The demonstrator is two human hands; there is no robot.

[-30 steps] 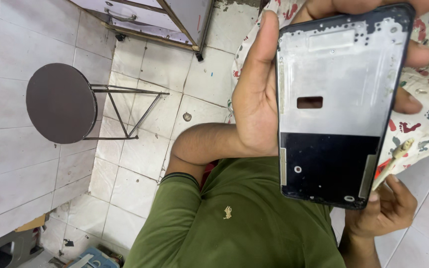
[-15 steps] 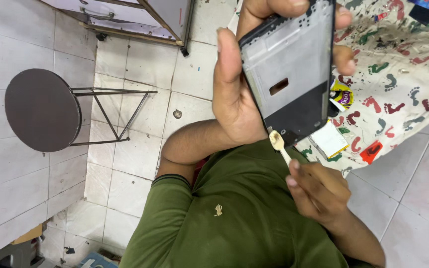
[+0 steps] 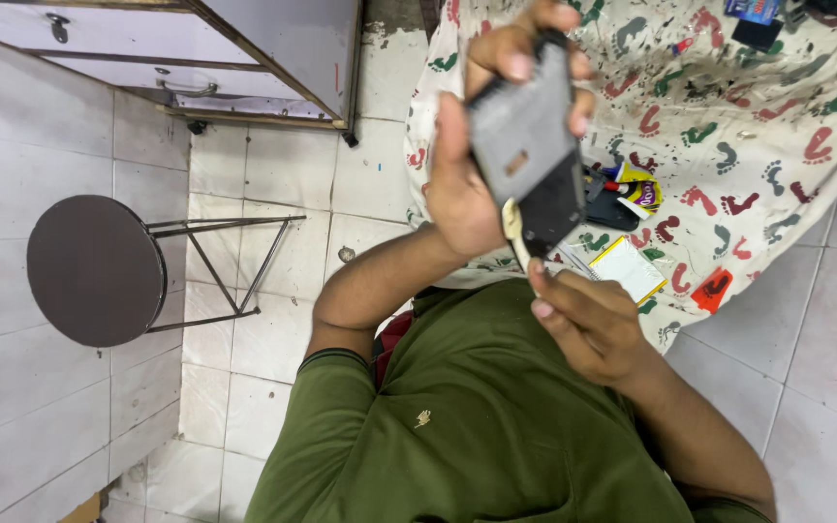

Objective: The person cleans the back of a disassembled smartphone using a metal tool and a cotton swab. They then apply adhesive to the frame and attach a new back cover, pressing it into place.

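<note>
Phone frame now smaller and lower in view than before, over the footprint-patterned cloth, long axis running top to bottom, tilted slightly, left hand fingers wrapped around its edges, right hand below it pinching a pale pick against its lower edge

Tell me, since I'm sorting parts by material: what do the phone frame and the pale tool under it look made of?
Phone frame: apparently matte grey metal plate with a black plastic-looking rim and lower section; motion blur leaves it open. Pale tool: cream, smooth and thin, probably plastic, pinched by the right hand. The left hand grips the frame.
</note>
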